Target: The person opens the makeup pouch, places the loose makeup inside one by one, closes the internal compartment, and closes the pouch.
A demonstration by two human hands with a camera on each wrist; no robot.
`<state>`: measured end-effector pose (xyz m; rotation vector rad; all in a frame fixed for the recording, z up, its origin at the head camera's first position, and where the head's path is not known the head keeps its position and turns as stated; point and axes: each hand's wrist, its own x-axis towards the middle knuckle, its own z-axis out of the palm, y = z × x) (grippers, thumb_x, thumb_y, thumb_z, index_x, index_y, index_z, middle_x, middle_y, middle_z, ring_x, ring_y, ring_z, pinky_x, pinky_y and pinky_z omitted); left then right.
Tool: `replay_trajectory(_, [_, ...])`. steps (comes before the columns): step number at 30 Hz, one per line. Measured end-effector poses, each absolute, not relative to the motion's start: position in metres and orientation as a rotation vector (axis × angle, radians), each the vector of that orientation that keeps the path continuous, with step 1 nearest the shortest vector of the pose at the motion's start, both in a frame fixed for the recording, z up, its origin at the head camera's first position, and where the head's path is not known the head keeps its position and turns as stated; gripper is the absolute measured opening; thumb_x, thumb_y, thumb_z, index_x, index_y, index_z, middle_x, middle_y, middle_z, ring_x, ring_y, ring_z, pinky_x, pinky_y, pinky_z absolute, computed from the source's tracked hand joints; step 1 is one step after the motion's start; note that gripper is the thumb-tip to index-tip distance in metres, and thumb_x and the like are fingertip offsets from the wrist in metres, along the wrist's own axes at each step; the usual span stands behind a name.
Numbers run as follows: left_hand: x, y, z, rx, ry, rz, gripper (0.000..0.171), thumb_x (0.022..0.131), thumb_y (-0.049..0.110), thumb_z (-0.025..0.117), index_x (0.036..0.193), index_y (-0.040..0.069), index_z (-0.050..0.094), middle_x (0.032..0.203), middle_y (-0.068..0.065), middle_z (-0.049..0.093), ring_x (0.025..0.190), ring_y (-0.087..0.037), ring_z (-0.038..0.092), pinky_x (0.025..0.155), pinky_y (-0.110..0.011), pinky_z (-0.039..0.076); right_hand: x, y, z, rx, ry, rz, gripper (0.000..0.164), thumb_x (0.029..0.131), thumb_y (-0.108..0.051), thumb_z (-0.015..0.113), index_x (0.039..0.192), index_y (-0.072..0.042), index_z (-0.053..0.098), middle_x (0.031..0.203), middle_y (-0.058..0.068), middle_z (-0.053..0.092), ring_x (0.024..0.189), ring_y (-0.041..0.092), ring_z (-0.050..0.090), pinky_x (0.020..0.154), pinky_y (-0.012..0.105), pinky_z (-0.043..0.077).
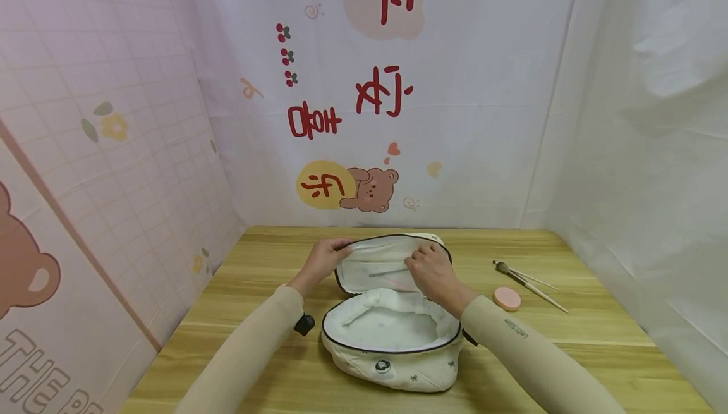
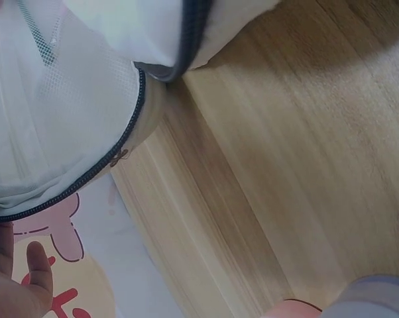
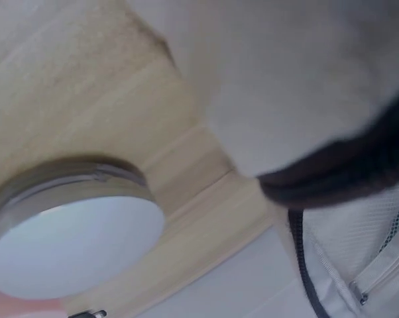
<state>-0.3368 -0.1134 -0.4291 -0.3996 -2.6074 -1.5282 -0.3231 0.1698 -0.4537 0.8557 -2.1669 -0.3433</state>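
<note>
A cream quilted makeup bag (image 1: 392,366) with dark zip edging stands unzipped on the wooden table, its lid (image 1: 364,281) raised at the back. My left hand (image 1: 323,262) holds the lid's left upper edge, its thumb on the inner side. In the left wrist view, some left fingers (image 2: 0,246) pass behind the zip edge. My right hand (image 1: 429,265) is at the lid's right inner side, with curled fingers gripping the edge of the mesh pocket (image 2: 87,112). Through the mesh shows a slim greenish strip (image 2: 35,30). The padded main compartment (image 1: 392,328) faces up.
To the right of the bag lie a round pink case (image 1: 507,298) and makeup brushes (image 1: 529,286). Close up in the right wrist view is a round flat case (image 3: 77,245) with a pale top. Printed cloth (image 1: 466,117) hangs behind the table (image 1: 273,240) and along both sides.
</note>
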Motion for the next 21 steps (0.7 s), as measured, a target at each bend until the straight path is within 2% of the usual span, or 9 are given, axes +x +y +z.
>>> replay_trajectory(9, [-0.337,-0.115,-0.429,-0.411,-2.6,-1.525,0.025,0.098,0.012,0.064,0.121,0.008,0.072,0.12,-0.006,0.069,0.114,-0.025,0.061,0.095,-0.043,0.05,-0.318,0.182,-0.451,0.85,-2.196,-0.267,0.015,0.09,-0.008,0.062,0.079,-0.013,0.071,0.075,0.004,0.067,0.076,0.025,0.055,0.067,0.039,0.04])
replay_trajectory(16, [-0.337,-0.116,-0.43,-0.42,-2.593,-1.546,0.024,0.097,0.012,0.065,0.12,0.008,0.073,0.12,-0.006,0.069,0.114,-0.025,0.061,0.096,-0.044,0.049,-0.311,0.198,-0.452,0.817,-2.206,-0.171,0.006,0.09,-0.016,0.07,0.089,-0.014,0.075,0.081,0.001,0.069,0.08,0.025,0.06,0.069,0.04,0.043])
replay_trajectory(21, [-0.336,-0.117,-0.429,-0.425,-2.586,-1.568,0.025,0.097,0.011,0.065,0.12,0.007,0.072,0.119,-0.007,0.069,0.113,-0.024,0.061,0.096,-0.044,0.049,-0.306,0.212,-0.452,0.795,-2.164,-0.103,0.007,0.09,-0.016,0.068,0.086,-0.013,0.073,0.081,0.003,0.07,0.08,0.027,0.064,0.071,0.043,0.046])
